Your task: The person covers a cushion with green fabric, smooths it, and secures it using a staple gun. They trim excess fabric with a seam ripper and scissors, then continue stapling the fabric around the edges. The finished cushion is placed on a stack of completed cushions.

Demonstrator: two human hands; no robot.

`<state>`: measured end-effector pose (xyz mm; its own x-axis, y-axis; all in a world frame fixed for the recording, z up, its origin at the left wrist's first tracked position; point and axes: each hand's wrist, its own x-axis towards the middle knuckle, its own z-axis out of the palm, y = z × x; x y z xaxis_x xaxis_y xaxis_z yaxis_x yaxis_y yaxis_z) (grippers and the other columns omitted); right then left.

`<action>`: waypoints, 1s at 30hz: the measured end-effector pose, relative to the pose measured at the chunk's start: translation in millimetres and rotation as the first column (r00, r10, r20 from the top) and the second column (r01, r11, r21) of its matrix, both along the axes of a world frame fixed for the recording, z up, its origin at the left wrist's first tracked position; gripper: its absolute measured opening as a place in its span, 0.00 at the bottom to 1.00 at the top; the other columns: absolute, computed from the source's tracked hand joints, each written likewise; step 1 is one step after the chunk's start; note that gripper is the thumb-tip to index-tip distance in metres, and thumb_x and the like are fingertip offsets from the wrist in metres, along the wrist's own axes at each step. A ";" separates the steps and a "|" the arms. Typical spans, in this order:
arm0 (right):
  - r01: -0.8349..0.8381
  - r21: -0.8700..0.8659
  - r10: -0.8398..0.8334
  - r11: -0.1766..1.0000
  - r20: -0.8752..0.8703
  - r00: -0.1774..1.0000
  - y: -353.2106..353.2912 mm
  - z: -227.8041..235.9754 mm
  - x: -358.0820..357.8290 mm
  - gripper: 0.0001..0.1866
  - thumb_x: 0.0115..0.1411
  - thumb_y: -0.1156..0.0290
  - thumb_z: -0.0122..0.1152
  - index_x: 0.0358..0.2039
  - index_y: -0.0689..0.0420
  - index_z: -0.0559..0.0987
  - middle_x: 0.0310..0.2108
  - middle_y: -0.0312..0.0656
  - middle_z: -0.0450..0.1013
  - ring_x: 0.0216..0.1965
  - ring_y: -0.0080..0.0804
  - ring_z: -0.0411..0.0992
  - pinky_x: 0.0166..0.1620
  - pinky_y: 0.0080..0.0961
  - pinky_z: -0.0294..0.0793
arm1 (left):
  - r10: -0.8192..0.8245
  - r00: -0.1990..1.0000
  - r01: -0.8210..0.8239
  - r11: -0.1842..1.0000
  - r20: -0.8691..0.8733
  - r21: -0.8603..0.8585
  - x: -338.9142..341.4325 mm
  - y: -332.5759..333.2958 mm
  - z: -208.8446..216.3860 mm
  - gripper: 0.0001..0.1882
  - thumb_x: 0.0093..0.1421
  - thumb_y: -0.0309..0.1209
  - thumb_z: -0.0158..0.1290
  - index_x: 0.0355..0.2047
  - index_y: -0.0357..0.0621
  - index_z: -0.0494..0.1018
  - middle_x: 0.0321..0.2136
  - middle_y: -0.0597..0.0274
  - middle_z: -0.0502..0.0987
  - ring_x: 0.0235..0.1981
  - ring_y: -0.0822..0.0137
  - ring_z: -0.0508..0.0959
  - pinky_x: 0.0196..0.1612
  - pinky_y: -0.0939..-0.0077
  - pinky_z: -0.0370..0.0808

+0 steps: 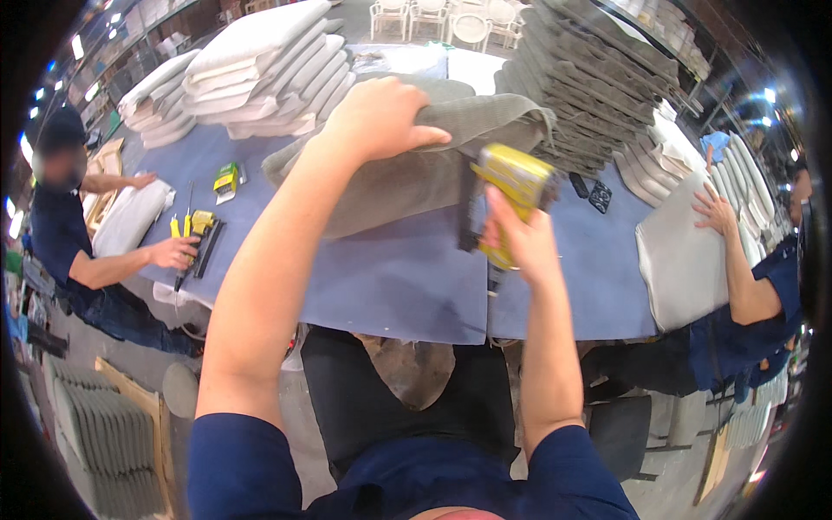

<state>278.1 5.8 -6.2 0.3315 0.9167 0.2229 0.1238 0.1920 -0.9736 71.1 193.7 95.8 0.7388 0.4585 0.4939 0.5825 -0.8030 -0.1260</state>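
In front of me on the blue table, a seat pad (390, 199) in grey ribbed fabric is tipped up at an angle, its cloth folded over along the top. My left hand (379, 117) is closed over that upper fold, thumb stuck out to the right; its fingertips are mostly out of sight. To the right of the pad, my right hand (522, 234) grips a yellow and black staple gun (518, 178). The gun is somewhat blurred, and its black side is close to the pad's right end. I cannot tell whether they touch.
Grey padded pieces (589, 78) rise in a tall stack behind right; pale ones (260, 74) are stacked behind left. A co-worker's hand (173, 252) rests by another staple gun (204, 243) at left. Another co-worker's hand (715, 211) touches a pale pad (685, 251) at right.
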 end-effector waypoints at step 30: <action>-0.106 -0.110 0.140 0.988 0.383 0.913 -56.5 -95.9 -12.9 0.16 0.67 0.74 0.70 0.54 0.63 0.87 0.44 0.50 0.87 0.46 0.38 0.86 0.54 0.35 0.83 | -0.038 0.962 -0.029 0.970 0.271 0.240 17.7 -93.3 -62.9 0.24 0.59 0.56 0.68 0.35 0.47 0.81 0.28 0.60 0.84 0.35 0.60 0.86 0.58 0.62 0.77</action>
<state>265.2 -50.8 -102.0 0.1182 0.9659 0.2302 0.4760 0.1484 -0.8668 88.8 100.4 32.8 0.5626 0.2989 0.7708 0.6177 -0.7716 -0.1517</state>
